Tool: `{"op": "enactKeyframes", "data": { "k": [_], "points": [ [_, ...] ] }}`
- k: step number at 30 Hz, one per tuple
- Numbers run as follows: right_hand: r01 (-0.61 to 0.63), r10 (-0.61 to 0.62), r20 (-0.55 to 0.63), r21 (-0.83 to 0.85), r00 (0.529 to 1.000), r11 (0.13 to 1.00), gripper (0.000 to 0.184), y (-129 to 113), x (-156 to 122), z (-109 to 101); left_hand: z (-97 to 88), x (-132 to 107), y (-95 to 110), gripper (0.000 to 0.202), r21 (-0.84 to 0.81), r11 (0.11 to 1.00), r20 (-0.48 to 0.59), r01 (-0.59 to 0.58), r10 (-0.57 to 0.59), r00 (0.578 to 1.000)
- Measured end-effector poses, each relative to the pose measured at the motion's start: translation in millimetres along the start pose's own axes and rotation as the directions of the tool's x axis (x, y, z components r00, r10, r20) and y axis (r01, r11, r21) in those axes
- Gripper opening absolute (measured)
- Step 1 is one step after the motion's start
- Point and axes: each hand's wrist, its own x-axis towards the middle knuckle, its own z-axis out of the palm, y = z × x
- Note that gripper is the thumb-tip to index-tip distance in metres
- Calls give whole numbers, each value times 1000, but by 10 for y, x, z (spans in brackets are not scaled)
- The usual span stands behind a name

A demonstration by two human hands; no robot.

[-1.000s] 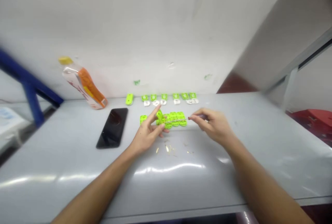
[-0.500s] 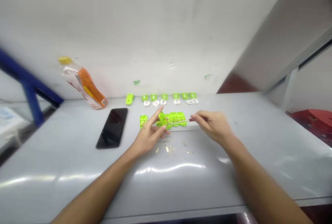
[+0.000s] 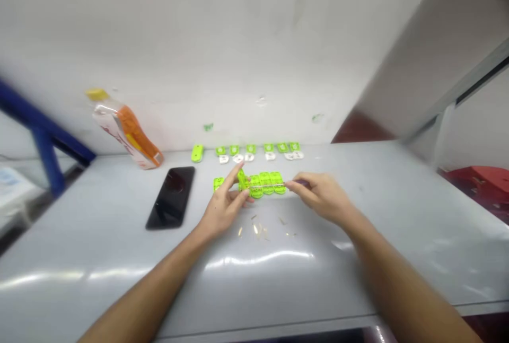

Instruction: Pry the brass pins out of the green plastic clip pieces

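Between the thumb and fingers of my left hand [image 3: 221, 205] a small lime-green plastic casing [image 3: 242, 179] is held on edge. My right hand [image 3: 320, 193] is closed around the handle of a screwdriver [image 3: 267, 185], whose thin metal shaft points left. Its tip meets the held casing; the exact contact is too small to make out. Under and behind the shaft lie several open green casings [image 3: 265, 178] side by side. One more green casing [image 3: 218, 183] sits left of them, partly behind my left hand. Small brass-coloured strips [image 3: 256, 229] are scattered on the table nearer to me.
Along the wall stands a row of green covers [image 3: 251, 149] with white pieces [image 3: 270, 156] before them, and a closed green casing [image 3: 197, 153]. A black phone [image 3: 170, 198] lies left on the grey table [image 3: 278, 290]. An orange-labelled bottle [image 3: 129, 131] leans at the back left.
My left hand has moved slightly left with the green casing, which is now more upright. The screwdriver has followed leftward in my right hand, its tip still at the casing.
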Motion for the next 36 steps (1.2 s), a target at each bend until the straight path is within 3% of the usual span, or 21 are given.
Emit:
{"op": "enactKeyframes", "data": {
  "k": [6, 10, 13, 18, 26, 29, 31, 33, 36],
  "points": [
    [-37, 22, 91, 171, 996, 984, 40, -28, -3, -4, -19, 8, -1, 52, 226, 974, -36, -18, 27, 999],
    [-79, 92, -116, 119, 989, 990, 32, 56, 31, -8, -147, 68, -45, 44, 448, 894, -199, 9, 89, 976],
    [-167, 148, -180, -95, 972, 981, 32, 147, 68, 25, -280, 139, -85, 40, 619, 784, -260, 47, 148, 954],
    [-299, 320, -16, -402, 947, 866, 35, 218, 98, 97, -380, 240, -152, 35, 682, 729, -220, 55, 133, 966],
    [-263, 393, 200, -471, 898, 842, 27, 263, 49, 144, -406, 266, -247, 34, 626, 774, -245, 97, 77, 966],
    [-243, 340, 106, -508, 934, 826, 29, 270, 60, 203, -395, 263, -253, 35, 585, 807, -242, 79, 80, 967],
    [-195, 225, -1, -500, 974, 844, 31, 224, 76, 292, -378, 255, -241, 35, 560, 826, -250, 68, 91, 964],
    [-53, 54, -10, -397, 998, 916, 28, 131, 91, 430, -357, 244, -219, 35, 538, 841, -261, 62, 96, 960],
    [157, -155, 23, -230, 988, 961, 21, -37, 107, 682, -325, 223, -185, 35, 494, 868, -271, 57, 92, 958]
  ]
}}
